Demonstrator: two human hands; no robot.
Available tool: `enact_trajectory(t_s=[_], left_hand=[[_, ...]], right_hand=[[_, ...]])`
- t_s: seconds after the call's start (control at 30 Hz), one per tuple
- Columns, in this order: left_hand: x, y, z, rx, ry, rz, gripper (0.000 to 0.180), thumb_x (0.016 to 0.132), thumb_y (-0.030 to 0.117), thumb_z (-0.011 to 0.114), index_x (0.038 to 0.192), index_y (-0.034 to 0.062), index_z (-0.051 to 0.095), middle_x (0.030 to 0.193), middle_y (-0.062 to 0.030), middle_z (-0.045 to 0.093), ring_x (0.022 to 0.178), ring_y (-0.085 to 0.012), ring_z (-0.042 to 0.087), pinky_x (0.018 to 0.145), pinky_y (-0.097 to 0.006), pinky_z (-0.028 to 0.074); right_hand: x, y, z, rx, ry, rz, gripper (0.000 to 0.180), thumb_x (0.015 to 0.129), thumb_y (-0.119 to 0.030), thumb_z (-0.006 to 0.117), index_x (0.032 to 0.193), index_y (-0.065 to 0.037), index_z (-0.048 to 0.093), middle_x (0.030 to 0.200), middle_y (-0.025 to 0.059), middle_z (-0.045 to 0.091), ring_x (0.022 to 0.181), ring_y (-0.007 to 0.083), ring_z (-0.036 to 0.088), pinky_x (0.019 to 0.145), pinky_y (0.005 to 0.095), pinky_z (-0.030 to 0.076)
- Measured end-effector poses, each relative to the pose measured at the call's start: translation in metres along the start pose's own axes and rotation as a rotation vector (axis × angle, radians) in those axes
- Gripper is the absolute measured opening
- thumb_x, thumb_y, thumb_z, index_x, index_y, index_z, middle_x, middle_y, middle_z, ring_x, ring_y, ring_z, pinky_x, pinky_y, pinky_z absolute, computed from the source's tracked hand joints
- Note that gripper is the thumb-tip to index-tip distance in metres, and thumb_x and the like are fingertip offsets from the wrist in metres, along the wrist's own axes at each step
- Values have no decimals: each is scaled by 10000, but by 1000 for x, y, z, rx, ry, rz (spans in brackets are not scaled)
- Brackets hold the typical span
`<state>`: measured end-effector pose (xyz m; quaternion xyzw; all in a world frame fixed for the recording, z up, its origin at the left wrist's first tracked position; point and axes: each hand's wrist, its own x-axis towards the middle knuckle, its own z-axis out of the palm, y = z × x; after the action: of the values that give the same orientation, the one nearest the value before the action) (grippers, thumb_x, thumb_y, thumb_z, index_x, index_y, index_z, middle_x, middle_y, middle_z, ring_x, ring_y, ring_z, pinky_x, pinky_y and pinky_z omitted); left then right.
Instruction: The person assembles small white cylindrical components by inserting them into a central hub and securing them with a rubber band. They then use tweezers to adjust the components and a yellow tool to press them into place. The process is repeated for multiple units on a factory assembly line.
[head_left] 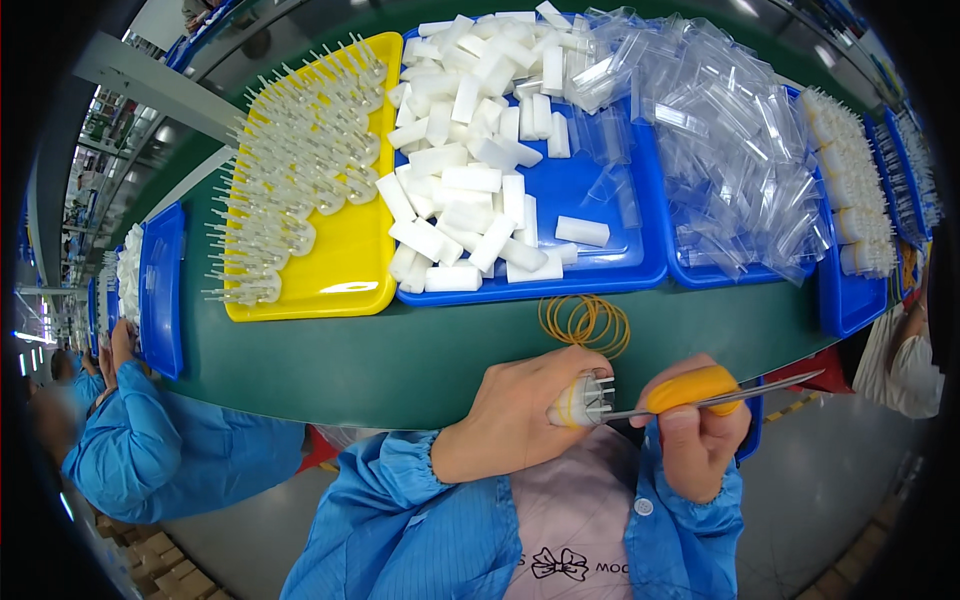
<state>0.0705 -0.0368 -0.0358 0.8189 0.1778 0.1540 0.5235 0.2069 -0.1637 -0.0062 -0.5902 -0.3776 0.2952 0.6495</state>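
Right now the left hand [515, 415] is clamped around a small bundle of pale plastic pronged pieces [580, 402] bound with a yellow rubber band, at the green bench's near edge; the right hand [695, 425] grips yellow-handled scissors [715, 392], tips seemingly at the prongs. Much remains: the yellow tray [350, 280] holds rows of pronged pieces, the blue tray [600, 200] white foam blocks, another blue tray [700, 272] clear sleeves. Loose yellow rubber bands [585, 322] lie nearby.
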Motion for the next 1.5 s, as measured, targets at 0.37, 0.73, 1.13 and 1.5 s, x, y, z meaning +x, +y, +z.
enact_trajectory(t_s=[0.37, 0.73, 1.13, 1.5], left_hand=[[3, 3, 3, 103, 81, 31, 489, 629, 67, 771, 1074, 100, 572, 939, -80, 645, 801, -264, 654, 658, -329, 522], [3, 3, 2, 109, 76, 65, 448, 618, 63, 777, 1022, 90, 583, 922, -71, 645, 789, -243, 656, 650, -303, 519], [4, 5, -6, -80, -26, -28, 384, 688, 94, 724, 1028, 116, 546, 888, -77, 625, 786, -291, 641, 646, -343, 505], [6, 4, -12, -301, -169, -80, 403, 687, 75, 771, 1030, 44, 561, 972, -52, 613, 814, -135, 629, 710, -259, 492]], right_hand=[[-7, 15, 14, 10, 53, -19, 90, 834, -26, 591, 892, 42, 603, 836, 129, 590, 652, 118, 533, 553, 233, 422], [-13, 7, 17, -75, 112, -46, 105, 845, -58, 592, 872, 44, 587, 820, 131, 586, 612, 116, 545, 523, 232, 431], [-3, 8, 8, 82, 34, 78, 122, 875, -68, 571, 895, 52, 578, 833, 125, 587, 644, 115, 562, 561, 229, 447], [-1, 10, 4, 71, 14, 64, 188, 897, -144, 585, 905, 44, 576, 837, 115, 580, 649, 121, 566, 558, 230, 446]])
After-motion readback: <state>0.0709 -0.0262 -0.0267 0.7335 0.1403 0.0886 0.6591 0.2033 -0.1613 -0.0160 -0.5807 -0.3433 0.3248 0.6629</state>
